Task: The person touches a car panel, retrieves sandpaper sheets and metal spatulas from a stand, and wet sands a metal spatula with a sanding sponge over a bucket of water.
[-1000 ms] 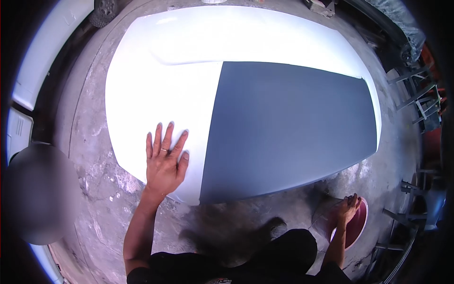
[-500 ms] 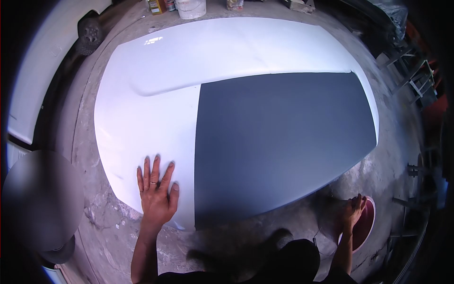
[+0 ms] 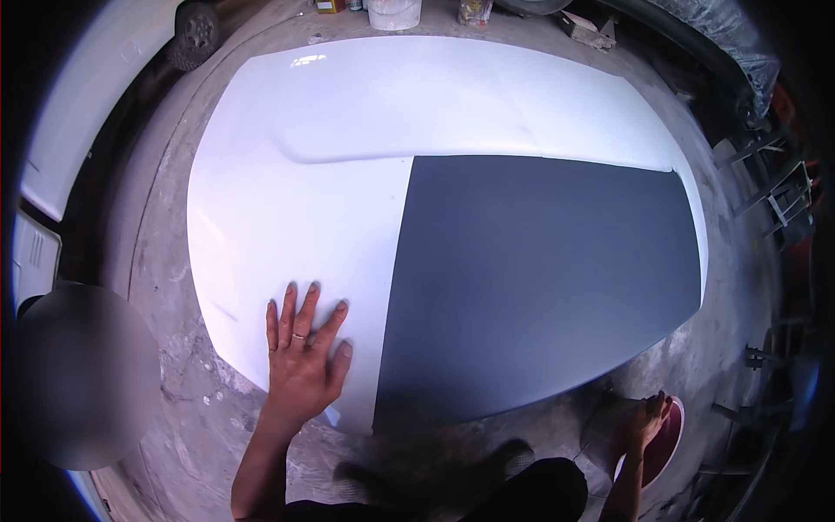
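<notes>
A car hood (image 3: 296,209) lies on the floor ahead, glossy white with a dark grey matte section (image 3: 539,278) at the near right. My left hand (image 3: 304,370), a ring on one finger, rests flat on the white part with its fingers spread, left of the colour border. At the lower right, my right hand (image 3: 645,424) is over the mouth of a dark red bucket (image 3: 671,444), its bent fingers close together near the rim. What those fingers hold, if anything, is hidden.
Behind the hood stand a white bucket (image 3: 394,12) and a smaller container (image 3: 475,10). A white vehicle panel (image 3: 104,78) and a wheel (image 3: 198,36) are at left, above a blurred grey shape (image 3: 87,374). Metal stands (image 3: 787,196) line the right. My knee (image 3: 539,491) shows below.
The view has shifted, so the hood appears farther right and slightly lower. My left hand remains flat on the white part; my right hand stays at the dark red bucket.
</notes>
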Demonstrator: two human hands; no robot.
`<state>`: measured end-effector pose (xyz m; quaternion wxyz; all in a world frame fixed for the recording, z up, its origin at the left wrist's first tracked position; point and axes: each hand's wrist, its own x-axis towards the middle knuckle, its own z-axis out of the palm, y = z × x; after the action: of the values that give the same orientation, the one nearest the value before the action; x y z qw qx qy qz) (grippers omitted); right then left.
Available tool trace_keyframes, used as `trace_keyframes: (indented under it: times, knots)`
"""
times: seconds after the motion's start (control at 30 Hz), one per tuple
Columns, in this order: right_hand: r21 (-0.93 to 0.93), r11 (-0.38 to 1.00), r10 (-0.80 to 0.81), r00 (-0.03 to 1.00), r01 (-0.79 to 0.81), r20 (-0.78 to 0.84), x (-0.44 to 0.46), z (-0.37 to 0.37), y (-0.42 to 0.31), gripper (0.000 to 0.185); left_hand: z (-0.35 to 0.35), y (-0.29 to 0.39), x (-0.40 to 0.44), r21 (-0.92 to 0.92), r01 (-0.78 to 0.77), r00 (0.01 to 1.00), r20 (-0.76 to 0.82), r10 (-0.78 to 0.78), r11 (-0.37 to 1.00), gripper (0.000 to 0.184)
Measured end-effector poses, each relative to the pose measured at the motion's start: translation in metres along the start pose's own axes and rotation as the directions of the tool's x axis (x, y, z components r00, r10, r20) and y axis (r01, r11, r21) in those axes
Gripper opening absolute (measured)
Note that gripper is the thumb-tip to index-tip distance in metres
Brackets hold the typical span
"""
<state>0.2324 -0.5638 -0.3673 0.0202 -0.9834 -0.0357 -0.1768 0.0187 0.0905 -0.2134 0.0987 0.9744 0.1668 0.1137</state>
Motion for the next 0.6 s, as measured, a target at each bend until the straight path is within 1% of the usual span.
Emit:
trace_keyframes:
  times: [0.03,0.07,0.1,0.13,0.17,0.2,0.23,0.27,0.3,0.33,0.4,0.43,0.5,0.53,0.57,0.6]
  knots:
    - [0.044,0.999,0.007,1.0,-0.008,0.028,0.0,-0.004,-0.003,0.045,-0.005,0.002,0.002,0.002,0.02,0.999,0.044,-0.02,1.0,0.054]
    - [0.041,0.999,0.01,1.0,-0.012,0.03,0.001,-0.003,-0.003,0.045,-0.008,0.004,0.003,0.007,0.038,0.995,0.088,-0.038,0.999,0.061]
    - [0.056,0.998,0.027,0.999,-0.029,0.04,0.001,-0.002,-0.002,0.046,-0.008,0.004,0.006,0.006,0.028,0.995,0.092,-0.028,1.0,0.061]
    - [0.066,0.996,0.053,0.998,-0.056,0.046,-0.001,-0.001,-0.001,0.047,-0.007,0.007,0.012,0.014,0.071,0.995,0.077,-0.071,0.997,0.069]
    - [-0.022,1.0,0.005,0.999,-0.004,0.04,-0.001,-0.003,-0.005,0.049,-0.003,0.011,0.021,0.014,0.101,0.992,0.068,-0.102,0.995,0.078]
    - [-0.118,0.992,-0.035,0.999,0.04,0.042,-0.002,-0.006,-0.007,0.051,-0.001,0.014,0.031,-0.005,0.061,0.995,0.083,-0.06,0.998,0.078]
    - [-0.117,0.992,-0.034,0.999,0.037,0.022,-0.001,-0.013,-0.018,0.053,0.001,0.013,0.045,0.029,0.056,0.997,0.055,-0.057,0.998,0.087]
    - [0.034,0.983,0.176,0.981,-0.179,0.085,0.005,-0.036,-0.052,0.052,0.005,0.012,0.06,0.061,0.052,0.998,0.024,-0.053,0.997,0.096]
    - [0.009,0.985,0.174,0.983,-0.175,0.062,0.003,-0.026,-0.042,0.052,0.012,0.008,0.076,0.075,0.036,0.999,0.013,-0.037,0.997,0.099]
    - [-0.141,0.97,-0.207,0.978,0.2,-0.039,-0.006,-0.012,-0.011,0.054,0.016,0.005,0.094,0.068,0.057,0.998,0.033,-0.06,0.996,0.097]
    - [0.038,0.999,0.011,1.0,-0.01,-0.029,-0.004,-0.027,-0.039,0.054,0.03,-0.004,0.13,0.03,0.169,0.983,0.062,-0.17,0.985,0.091]
    - [0.037,0.999,0.035,0.999,-0.034,-0.025,-0.005,-0.03,-0.044,0.054,0.035,0.002,0.139,0.035,0.146,0.986,0.069,-0.148,0.989,0.091]
    - [0.037,0.999,-0.006,1.0,0.006,-0.016,-0.004,-0.034,-0.051,0.053,0.042,0.013,0.147,0.031,0.33,0.939,0.096,-0.331,0.943,0.083]
    - [0.042,0.999,0.01,1.0,-0.01,-0.002,-0.001,-0.04,-0.056,0.053,0.046,0.017,0.148,0.046,0.318,0.941,0.106,-0.321,0.947,0.083]
    - [0.088,0.986,0.129,0.986,-0.139,0.108,0.004,-0.048,-0.064,0.054,0.051,0.02,0.146,0.172,0.272,0.954,0.078,-0.288,0.947,0.081]
    - [0.12,0.956,0.236,0.947,-0.266,0.22,0.009,-0.049,-0.067,0.057,0.053,0.023,0.145,0.295,0.226,0.967,0.051,-0.251,0.929,0.078]
